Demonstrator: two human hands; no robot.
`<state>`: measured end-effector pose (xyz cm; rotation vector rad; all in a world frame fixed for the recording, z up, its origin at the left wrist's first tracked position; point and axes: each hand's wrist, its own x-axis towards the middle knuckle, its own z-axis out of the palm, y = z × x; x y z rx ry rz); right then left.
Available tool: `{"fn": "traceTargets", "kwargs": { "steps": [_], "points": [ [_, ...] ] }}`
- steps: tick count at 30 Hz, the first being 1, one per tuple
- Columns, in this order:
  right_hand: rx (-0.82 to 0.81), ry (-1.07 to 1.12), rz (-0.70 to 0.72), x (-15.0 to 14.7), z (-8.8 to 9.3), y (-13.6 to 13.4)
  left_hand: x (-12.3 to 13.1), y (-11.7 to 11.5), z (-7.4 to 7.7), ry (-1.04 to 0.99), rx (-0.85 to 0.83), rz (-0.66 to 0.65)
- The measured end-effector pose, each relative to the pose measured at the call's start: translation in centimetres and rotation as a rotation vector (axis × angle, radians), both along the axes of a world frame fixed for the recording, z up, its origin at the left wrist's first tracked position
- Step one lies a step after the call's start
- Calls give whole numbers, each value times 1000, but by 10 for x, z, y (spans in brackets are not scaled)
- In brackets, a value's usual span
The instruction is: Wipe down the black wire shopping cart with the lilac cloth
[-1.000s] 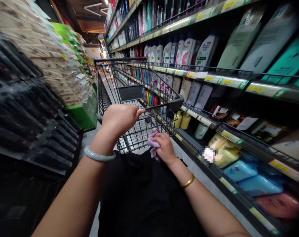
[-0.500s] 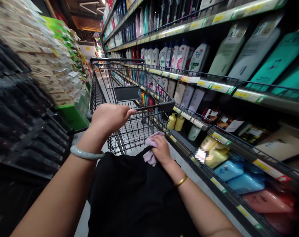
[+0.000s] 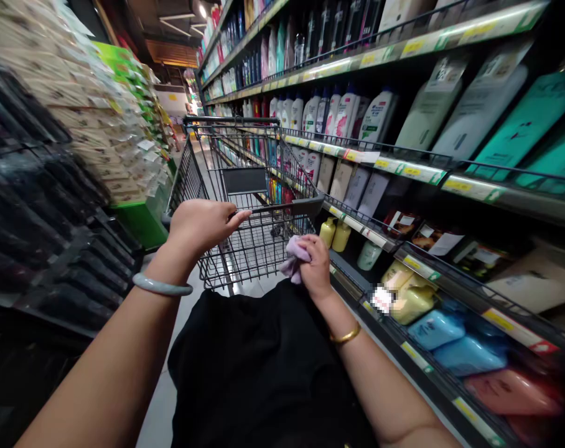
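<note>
A black wire shopping cart (image 3: 245,239) stands in front of me, angled slightly in the aisle. My left hand (image 3: 203,224) is wrapped over the left part of its handlebar, thumb stretched along the bar; the fingertips are hidden behind it. In front of my body, right of the cart's near end, my right hand (image 3: 316,264) grips a crumpled lilac cloth (image 3: 295,255). The cloth is bunched between thumb and fingers and hangs clear of the handlebar. A dark panel (image 3: 245,180) is fixed inside the cart, and I see no goods in its basket.
Shelves of shampoo bottles (image 3: 378,118) run along the right, with pump bottles (image 3: 436,326) on the low shelf. Stacked packages (image 3: 96,130) on a green base (image 3: 145,221) and dark packaged goods (image 3: 44,186) line the left. Grey floor (image 3: 156,392) shows below.
My right hand has lifted the cloth slightly and bunched it tighter. My left hand stays on the handlebar, its thumb now stretched further out. The view has shifted slightly.
</note>
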<state>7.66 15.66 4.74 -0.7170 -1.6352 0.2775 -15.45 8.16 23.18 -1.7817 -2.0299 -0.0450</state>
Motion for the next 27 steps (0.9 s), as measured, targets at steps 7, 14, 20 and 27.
{"fn": "traceTargets", "kwargs": {
  "steps": [7,14,20,27],
  "points": [
    [127,-40,21,-4,34,4,-11,1,-2,-12,14,-20],
    [115,10,23,-14,32,1,-42,-1,1,-40,-30,-5],
    [105,45,45,-27,52,9,-66,-3,1,-115,-29,1],
    [10,34,129,-28,12,4,-96,-13,11,-166,-36,-79]
  ]
}}
